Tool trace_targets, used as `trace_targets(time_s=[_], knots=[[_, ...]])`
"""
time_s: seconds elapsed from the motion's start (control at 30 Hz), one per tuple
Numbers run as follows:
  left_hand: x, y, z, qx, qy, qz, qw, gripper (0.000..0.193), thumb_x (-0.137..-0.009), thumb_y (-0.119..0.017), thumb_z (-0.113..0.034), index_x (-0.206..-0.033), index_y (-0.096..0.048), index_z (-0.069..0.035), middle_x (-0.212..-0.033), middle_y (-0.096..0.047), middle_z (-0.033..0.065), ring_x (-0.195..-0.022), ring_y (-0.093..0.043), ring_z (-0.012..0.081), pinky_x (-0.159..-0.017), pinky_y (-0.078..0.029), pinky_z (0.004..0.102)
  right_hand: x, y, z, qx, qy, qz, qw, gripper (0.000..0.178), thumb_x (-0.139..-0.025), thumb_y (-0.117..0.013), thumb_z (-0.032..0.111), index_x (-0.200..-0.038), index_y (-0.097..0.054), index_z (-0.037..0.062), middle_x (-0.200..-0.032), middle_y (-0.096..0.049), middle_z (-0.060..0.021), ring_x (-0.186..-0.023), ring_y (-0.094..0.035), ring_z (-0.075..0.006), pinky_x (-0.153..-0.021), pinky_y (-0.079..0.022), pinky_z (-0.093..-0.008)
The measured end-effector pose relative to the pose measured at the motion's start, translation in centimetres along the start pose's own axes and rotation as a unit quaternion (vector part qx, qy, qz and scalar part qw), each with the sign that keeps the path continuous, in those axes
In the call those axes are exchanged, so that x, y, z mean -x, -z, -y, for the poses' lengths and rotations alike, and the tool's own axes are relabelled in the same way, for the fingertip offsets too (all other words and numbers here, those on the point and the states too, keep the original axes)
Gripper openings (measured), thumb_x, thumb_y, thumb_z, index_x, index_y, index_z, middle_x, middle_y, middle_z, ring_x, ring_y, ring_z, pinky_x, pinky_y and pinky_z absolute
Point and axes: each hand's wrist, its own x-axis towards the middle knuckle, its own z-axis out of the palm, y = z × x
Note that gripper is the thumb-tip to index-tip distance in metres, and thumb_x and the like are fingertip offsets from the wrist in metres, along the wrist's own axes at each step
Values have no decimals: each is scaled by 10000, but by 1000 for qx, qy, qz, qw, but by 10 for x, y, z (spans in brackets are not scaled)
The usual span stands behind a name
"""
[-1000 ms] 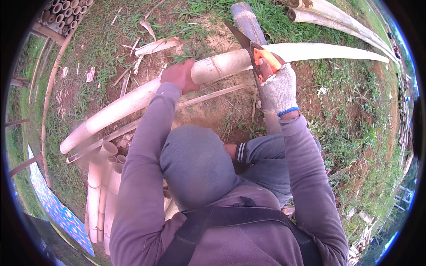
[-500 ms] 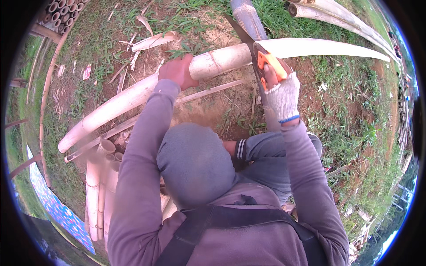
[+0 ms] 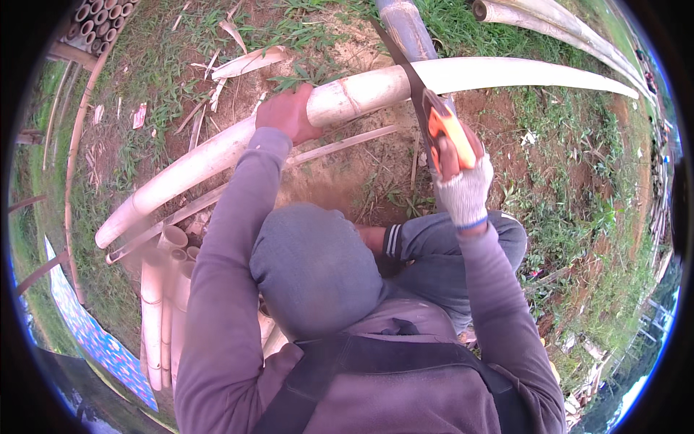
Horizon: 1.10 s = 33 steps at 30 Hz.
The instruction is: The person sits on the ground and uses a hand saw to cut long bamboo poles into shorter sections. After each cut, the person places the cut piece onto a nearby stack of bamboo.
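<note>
Saw (image 3: 417, 87) across bamboo pole (image 3: 359, 95); log (image 3: 407, 32) beneath

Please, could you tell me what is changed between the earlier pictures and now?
The gloved right hand has drawn the orange-handled saw back toward the person's body and slightly right. Nothing was taken hold of or released. The left hand still grips the pale bamboo pole.

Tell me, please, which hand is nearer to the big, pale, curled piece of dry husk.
Left. The bare left hand, gripping the long, pale bamboo pole, is below and right of the husk; the gloved right hand, holding the orange-handled metal saw, is farther right and lower.
</note>
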Motion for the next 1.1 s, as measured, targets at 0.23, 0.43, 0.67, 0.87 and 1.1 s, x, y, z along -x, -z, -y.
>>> trace_targets(time_s=[0.23, 0.43, 0.67, 0.87, 1.1], knots=[[2, 15, 3, 1, 10, 15, 1000, 934, -684, -906, -474, -1505, -544, -215, -1251, -731, 195, -1158, -727, 413, -985, -579, 534, 8, 6, 7, -22, 8, -5, 1000, 427, -1062, -694, 187, -1403, -619, -59, -1197, -757, -220, -1030, -765, -310, -874, -595, -394], [3, 13, -4, -9, 22, 13, 1000, 933, -688, -910, -447, -1513, -541, -217, -1250, -731, 208, -1153, -729, 408, -980, -579, 537, 128, 87, 5, -67, -90, 39, 993, 499, -1061, -650, 254, -1413, -586, -94, -1251, -734, -230, -1040, -754, -285, -897, -609, -396], [-1, 13, -2, -6, 4, -14, 1000, 933, -687, -905, -442, -1516, -542, -215, -1264, -732, 194, -1160, -730, 404, -977, -585, 527, -40, -29, -1, -41, 8, -24, 999, 352, -1045, -727, 171, -1327, -667, -31, -1136, -755, -214, -1000, -758, -320, -877, -582, -401], [4, 7, 6, 4, 3, -27, 1000, 838, -689, -929, -471, -1377, -581, -145, -1210, -735, 196, -1115, -736, 415, -961, -586, 523, 113, 76, 2, -3, -50, 57, 997, 500, -1062, -671, 224, -1455, -560, -66, -1345, -700, -240, -1169, -735, -354, -1014, -573, -438], [6, 1, -4, -2, 3, -10, 1000, 822, -692, -923, -460, -1370, -572, -154, -1207, -731, 196, -1154, -723, 410, -973, -582, 524, 36, 6, -27, 0, 39, -1, 999, 359, -1056, -696, 195, -1342, -633, -12, -1254, -712, -221, -1062, -738, -399, -907, -583, -452]])
